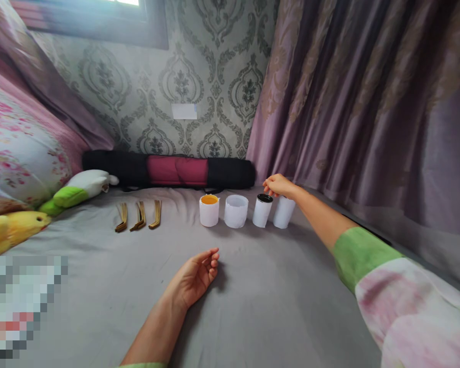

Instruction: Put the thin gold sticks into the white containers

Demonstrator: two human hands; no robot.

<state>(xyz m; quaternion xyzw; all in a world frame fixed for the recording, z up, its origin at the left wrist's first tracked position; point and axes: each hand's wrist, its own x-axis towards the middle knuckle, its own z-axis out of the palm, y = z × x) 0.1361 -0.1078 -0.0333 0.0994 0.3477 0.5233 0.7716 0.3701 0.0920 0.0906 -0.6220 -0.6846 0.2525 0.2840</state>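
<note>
My right hand (278,185) hovers at the rims of two white paper-wrapped cups, its fingers curled down and pinched; what they hold, if anything, is hidden. Below its fingertips stands a narrow white cup with a dark inside (261,213). Partly behind the hand and wrist is the rightmost white cup (283,213). My left hand (200,272) rests low over the grey sheet, palm turned inward, fingers loosely bent with nothing in them. Beyond it stand a wide white cup (235,212) and a white cup with an orange inside (209,212).
Three small bundles of bent golden-brown strips, a left (121,218), a middle (138,216) and a right one (156,214), lie left of the cups. A black and maroon rolled bag (176,170) lies along the wall. Plush toys (17,230) are at left, curtains (352,102) at right.
</note>
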